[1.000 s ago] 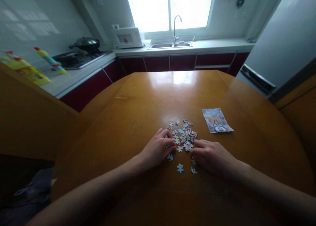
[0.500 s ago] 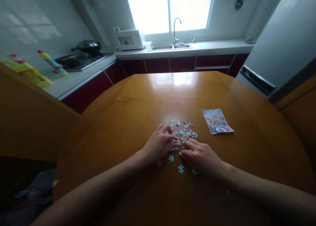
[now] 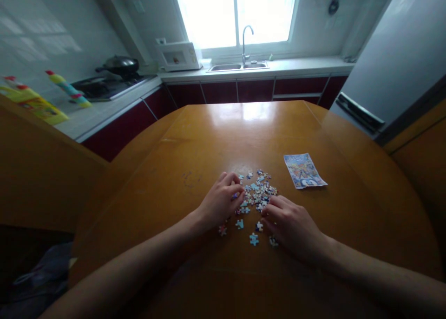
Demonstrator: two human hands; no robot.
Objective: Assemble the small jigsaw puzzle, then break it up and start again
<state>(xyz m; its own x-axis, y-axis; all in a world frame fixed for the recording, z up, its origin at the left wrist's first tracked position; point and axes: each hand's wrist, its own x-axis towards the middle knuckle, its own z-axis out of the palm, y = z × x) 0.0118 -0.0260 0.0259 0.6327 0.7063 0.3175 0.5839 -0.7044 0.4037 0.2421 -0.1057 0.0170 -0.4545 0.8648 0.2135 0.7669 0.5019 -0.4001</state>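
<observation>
left hand is sitting at left edge of puzzle pile, right hand at its lower right; can't tell if fingers are gripping pieces. pile is lying on table.

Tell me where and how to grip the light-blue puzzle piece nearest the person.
Pinch the light-blue piece by its left and right edges, probably best from above on the near side: it lies flat on the table, knobs jutting out, with the pile beyond.
</observation>
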